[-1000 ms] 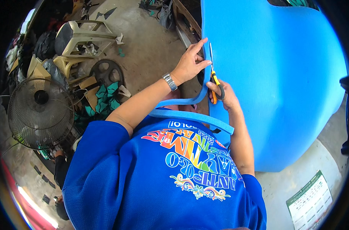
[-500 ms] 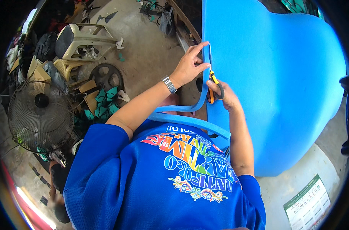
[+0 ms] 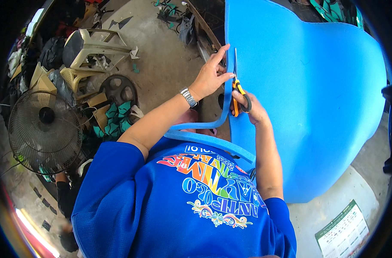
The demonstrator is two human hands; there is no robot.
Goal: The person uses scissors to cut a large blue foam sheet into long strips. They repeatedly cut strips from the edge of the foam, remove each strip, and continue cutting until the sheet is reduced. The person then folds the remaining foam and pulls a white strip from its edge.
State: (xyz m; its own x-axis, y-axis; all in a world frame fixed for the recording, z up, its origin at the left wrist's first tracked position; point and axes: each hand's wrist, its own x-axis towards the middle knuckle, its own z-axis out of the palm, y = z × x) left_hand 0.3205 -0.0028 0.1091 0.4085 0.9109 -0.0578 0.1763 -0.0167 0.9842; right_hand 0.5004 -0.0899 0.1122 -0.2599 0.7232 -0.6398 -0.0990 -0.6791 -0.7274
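A large blue foam sheet (image 3: 307, 94) spreads out on the right, its far side curving upward. Along its left edge a narrow foam strip (image 3: 226, 109) is partly cut free; the loose length bends toward me and loops across my front. My right hand (image 3: 257, 111) holds scissors (image 3: 240, 91) with yellow, orange and black handles, blades pointing away from me along the cut line. My left hand (image 3: 211, 77) has the strip between thumb and forefinger beside the blades, the forefinger reaching farther along it. Its other fingers are curled and partly hidden.
To the left stand a fan (image 3: 45, 122) and a worn plastic chair (image 3: 92, 51), with a black wheel-like disc (image 3: 118, 89) and green scraps (image 3: 114, 118) near them. A calendar sheet (image 3: 343, 232) lies at lower right. Another person's arm shows at lower left.
The view has shifted slightly, moving the sheet a little left and down in the picture. Both hands keep nearly the same place on the strip and scissors.
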